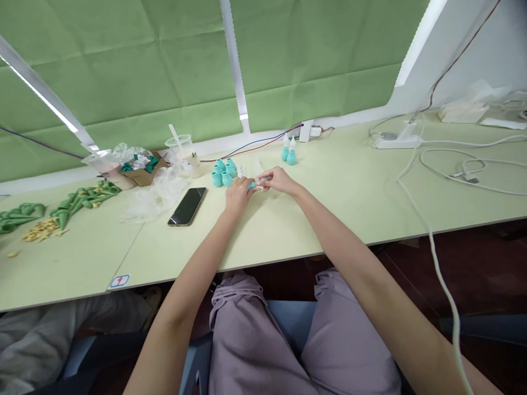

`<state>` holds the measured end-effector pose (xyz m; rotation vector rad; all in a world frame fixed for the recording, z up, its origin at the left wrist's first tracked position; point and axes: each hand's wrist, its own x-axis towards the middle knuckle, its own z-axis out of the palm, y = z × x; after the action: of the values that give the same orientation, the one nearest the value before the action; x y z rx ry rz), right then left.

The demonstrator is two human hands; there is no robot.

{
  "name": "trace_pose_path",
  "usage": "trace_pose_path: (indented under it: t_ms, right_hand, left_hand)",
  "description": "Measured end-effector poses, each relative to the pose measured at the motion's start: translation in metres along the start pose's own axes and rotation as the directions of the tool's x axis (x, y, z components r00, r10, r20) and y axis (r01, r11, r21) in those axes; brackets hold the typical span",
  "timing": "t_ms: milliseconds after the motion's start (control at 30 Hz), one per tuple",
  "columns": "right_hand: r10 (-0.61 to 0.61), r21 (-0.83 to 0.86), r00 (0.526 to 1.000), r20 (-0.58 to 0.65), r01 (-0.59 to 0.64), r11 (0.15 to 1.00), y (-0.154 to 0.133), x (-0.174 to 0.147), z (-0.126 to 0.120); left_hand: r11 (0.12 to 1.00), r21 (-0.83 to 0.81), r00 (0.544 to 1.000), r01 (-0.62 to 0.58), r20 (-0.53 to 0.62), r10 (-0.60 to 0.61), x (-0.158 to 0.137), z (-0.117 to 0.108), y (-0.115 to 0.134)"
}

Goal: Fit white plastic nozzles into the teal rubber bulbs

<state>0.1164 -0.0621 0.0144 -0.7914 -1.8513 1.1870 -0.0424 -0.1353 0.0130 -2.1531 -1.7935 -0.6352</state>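
Over the middle of the table, my left hand is closed around a teal rubber bulb, most of it hidden by the fingers. My right hand pinches a small clear nozzle at the mouth of that bulb; whether it is seated inside I cannot tell. Just left of my hands stand several teal bulbs in a cluster. Small translucent pieces lie behind my fingers. Farther back, two teal bulbs stand upright with white pointed tips on them.
A phone lies left of my hands, near crumpled clear plastic bags. Behind are a plastic cup and a cardboard box. Green pieces and yellow bits lie at left. A power strip and white cables are at right.
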Motion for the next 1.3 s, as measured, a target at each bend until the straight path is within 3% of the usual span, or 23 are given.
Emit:
trace_pose_path:
  t_ms: [133,233,400,500,633,733,933,1067,1167,1300]
  right_hand:
    - [-0.017,0.044,1.0,-0.011,0.017,0.999,-0.002,0.0,0.003]
    - [-0.052,0.066,0.998,-0.034,0.055,0.996,-0.01,-0.001,0.003]
    - [-0.063,0.109,0.985,-0.158,0.081,0.991,-0.019,-0.003,0.001]
    - [-0.005,0.153,0.994,-0.114,0.022,0.988,-0.016,-0.004,0.01]
    - [0.041,0.265,0.999,-0.017,-0.035,0.964,-0.011,-0.003,0.027]
    - [0.069,0.38,0.996,-0.062,-0.04,0.924,-0.011,-0.002,0.032]
    - [0.082,0.482,0.996,-0.045,-0.051,0.874,-0.01,-0.001,0.028]
    - [0.092,0.404,0.989,-0.12,-0.036,0.914,-0.007,0.002,0.026]
    - [0.078,0.265,0.967,-0.242,-0.012,0.964,-0.004,0.005,0.015]
    - [0.043,-0.108,0.859,-0.511,-0.114,0.988,0.0,0.004,-0.012]
  left_hand:
    - [0.998,-0.064,0.999,0.022,-0.037,-0.024,0.001,0.0,-0.002]
    - [0.977,-0.21,0.993,0.045,-0.099,-0.067,0.003,0.0,-0.002]
    - [0.816,-0.576,0.97,0.047,-0.168,-0.174,0.01,0.01,-0.004]
    - [0.726,-0.685,0.973,0.066,-0.118,-0.199,0.014,0.02,-0.01]
    - [0.733,-0.68,0.976,-0.025,-0.175,-0.129,0.013,0.025,-0.011]
    - [0.762,-0.636,0.963,-0.125,-0.261,-0.06,0.009,0.022,-0.006]
    - [0.755,-0.625,0.954,-0.2,-0.299,0.006,0.008,0.022,-0.007]
    - [0.779,-0.58,0.953,-0.237,-0.296,0.069,0.009,0.024,-0.009]
    - [0.837,-0.506,0.953,-0.208,-0.298,0.057,0.008,0.021,-0.009]
    - [0.875,-0.465,0.95,-0.138,-0.311,-0.015,0.009,0.018,-0.019]
